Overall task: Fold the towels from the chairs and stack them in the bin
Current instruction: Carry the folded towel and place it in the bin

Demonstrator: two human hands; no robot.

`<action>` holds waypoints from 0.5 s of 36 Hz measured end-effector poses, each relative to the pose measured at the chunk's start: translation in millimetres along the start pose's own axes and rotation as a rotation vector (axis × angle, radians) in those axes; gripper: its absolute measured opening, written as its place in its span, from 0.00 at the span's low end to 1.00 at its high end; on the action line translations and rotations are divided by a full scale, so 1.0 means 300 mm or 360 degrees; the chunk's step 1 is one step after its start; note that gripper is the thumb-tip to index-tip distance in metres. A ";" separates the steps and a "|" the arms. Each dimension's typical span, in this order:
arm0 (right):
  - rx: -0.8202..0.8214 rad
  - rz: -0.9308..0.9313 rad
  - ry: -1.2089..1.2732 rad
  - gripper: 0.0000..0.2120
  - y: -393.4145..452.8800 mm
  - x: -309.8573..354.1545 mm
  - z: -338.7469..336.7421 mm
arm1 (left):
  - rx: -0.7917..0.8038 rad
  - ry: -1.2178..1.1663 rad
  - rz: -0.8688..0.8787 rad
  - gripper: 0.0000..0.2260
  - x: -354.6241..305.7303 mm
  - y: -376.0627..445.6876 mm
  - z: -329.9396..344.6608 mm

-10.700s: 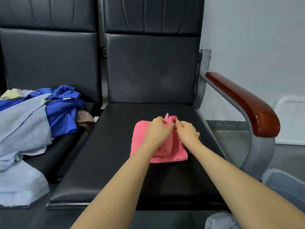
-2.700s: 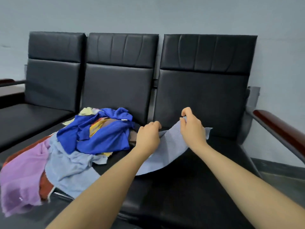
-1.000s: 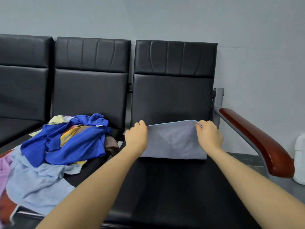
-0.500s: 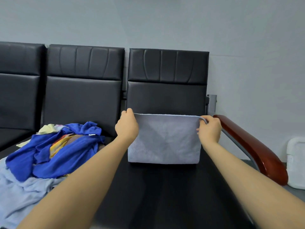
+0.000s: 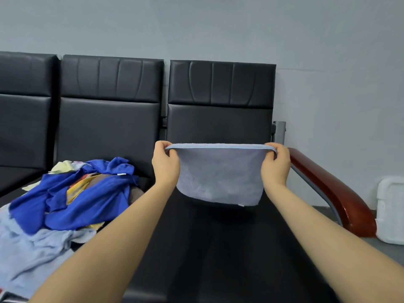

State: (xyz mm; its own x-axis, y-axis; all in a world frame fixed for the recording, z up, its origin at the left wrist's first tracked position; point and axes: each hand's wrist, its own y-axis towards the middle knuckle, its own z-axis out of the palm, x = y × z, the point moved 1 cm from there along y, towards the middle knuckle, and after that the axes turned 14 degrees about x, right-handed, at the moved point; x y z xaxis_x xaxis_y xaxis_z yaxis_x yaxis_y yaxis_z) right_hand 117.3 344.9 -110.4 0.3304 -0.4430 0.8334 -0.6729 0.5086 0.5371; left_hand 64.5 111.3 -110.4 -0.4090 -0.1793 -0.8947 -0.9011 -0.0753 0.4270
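Towel (image 5: 220, 178), pale blue-grey, hangs in the air over the right-hand seat (image 5: 218, 248), stretched flat between two hands. Its top edge runs level from one hand to the other and looks doubled, two layers lying together along that line. The lower edge sags in a shallow curve and clears the seat, with a small white tag at its lower right corner. A dark shadow lies on the seat under it.

Left hand (image 5: 165, 167) pinches the towel's top left corner, thumb on the near side and fingers curled behind. Right hand (image 5: 276, 166) pinches the top right corner the same way. Both forearms reach up from the bottom of the view, one on each side of the seat.

Behind the towel stands the black padded backrest (image 5: 220, 101) of that seat. Right of the seat runs a reddish-brown wooden armrest (image 5: 330, 189) on a grey metal frame, sloping down toward the viewer. Beyond the armrest, on the floor by the wall, sits a white plastic container (image 5: 391, 213), partly cut off by the frame edge; whether it is the bin I cannot tell.

Left of the seat, on the middle seat, lies a heap of unfolded cloths (image 5: 72, 200): bright blue on top, a light blue one spilling toward the front edge, with bits of yellow, orange and pale green showing through. A third black seat sits farther left. A plain grey wall (image 5: 218, 27) backs the whole row.
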 end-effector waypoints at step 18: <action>0.0239 0.0625 -0.0662 0.10 -0.194 -0.148 -0.033 | 0.0197 0.0578 -0.0641 0.10 0.178 -0.179 -0.040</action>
State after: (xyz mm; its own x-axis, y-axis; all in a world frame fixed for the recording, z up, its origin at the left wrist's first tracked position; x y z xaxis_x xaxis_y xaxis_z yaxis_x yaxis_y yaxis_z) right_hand 148.5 342.3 -177.4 -0.2294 -0.5103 0.8288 -0.7886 0.5966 0.1491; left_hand 92.9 94.1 -179.5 0.0277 -0.4882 -0.8723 -0.9951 -0.0962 0.0222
